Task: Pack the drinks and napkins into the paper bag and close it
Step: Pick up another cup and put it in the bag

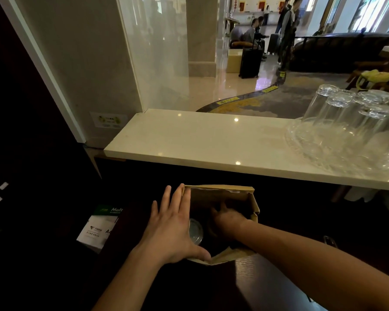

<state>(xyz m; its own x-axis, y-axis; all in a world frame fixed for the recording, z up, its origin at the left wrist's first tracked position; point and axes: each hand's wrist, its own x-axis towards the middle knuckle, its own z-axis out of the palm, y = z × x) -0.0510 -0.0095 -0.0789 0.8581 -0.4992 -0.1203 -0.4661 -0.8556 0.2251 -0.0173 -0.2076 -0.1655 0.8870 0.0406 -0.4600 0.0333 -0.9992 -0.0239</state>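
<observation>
A brown paper bag point(222, 193) stands open on the dark lower counter below the white ledge. My left hand point(169, 227) lies flat against the bag's left wall, fingers spread, thumb along the near rim. My right hand point(228, 217) reaches down inside the bag, and its fingers are lost in the shadow, so I cannot tell what they hold. A drink cup with a clear lid point(195, 231) sits inside the bag at the left, partly hidden by my left hand. No napkins are visible.
A white stone ledge point(200, 140) runs above the bag. On its right stands a glass tray point(337, 151) with several upturned glasses. A white and green paper pack point(99, 227) lies left of the bag. People and suitcases are far off in the lobby.
</observation>
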